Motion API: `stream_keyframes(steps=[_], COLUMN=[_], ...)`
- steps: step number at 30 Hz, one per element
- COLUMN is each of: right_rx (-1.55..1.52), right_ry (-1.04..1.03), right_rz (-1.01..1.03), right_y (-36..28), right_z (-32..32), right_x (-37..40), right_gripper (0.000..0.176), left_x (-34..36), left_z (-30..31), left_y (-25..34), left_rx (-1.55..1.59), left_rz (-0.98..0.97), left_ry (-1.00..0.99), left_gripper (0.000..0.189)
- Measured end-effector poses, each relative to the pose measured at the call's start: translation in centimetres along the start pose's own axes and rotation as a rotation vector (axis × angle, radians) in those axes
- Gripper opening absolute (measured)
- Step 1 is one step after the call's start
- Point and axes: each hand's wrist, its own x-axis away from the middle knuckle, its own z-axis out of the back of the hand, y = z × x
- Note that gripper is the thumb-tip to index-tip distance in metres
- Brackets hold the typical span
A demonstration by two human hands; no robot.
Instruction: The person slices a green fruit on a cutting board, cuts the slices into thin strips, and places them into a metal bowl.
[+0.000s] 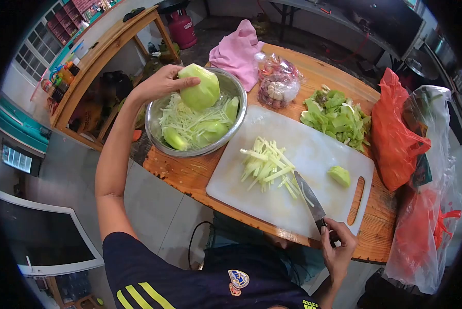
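My left hand grips a peeled pale green chayote above a metal bowl. In that bowl lie thin shreds and larger peeled pieces. My right hand is closed around the dark handle of a kitchen knife. The blade lies low over the white cutting board, its tip beside a pile of cut pale green sticks. A small green chunk sits on the board to the right of the blade.
Green peelings lie on the wooden table behind the board. A bag of garlic and a pink cloth are at the back. A red plastic bag and a clear bag stand at the right edge.
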Motion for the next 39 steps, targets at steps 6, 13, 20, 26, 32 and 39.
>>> stream_keyframes(steps=[6, 13, 20, 26, 32, 39], right_rx=[-0.003, -0.001, -0.009, -0.012, -0.005, -0.021], right_ry=[-0.030, -0.018, -0.026, -0.011, -0.035, -0.077], right_rz=[0.014, 0.027, 0.010, -0.017, -0.021, -0.014], right_y=[-0.8, -0.4, -0.2, -0.5, 0.0, -0.5], right_z=[-0.5, -0.5, -0.4, -0.4, -0.5, -1.3], right_x=[-0.4, -0.5, -0.3, -0.4, -0.6, -1.5], right_gripper=[0.023, 0.022, 0.022, 0.022, 0.024, 0.023], left_x=[0.6, 1.6, 1.7, 2.2, 6.1, 7.0], left_z=[-0.3, -0.9, -1.5, -1.3, -5.1, -6.2], left_y=[-0.8, 0.5, -0.8, -0.3, 2.1, 1.7], left_rx=[0.228, 0.367, 0.261, 0.336, 0.194, -0.121], left_rz=[-0.046, 0.044, 0.059, 0.056, 0.025, -0.072], left_ry=[0.097, 0.137, 0.191, 0.271, 0.118, -0.019], left_gripper=[0.055, 0.063, 0.066, 0.065, 0.045, 0.042])
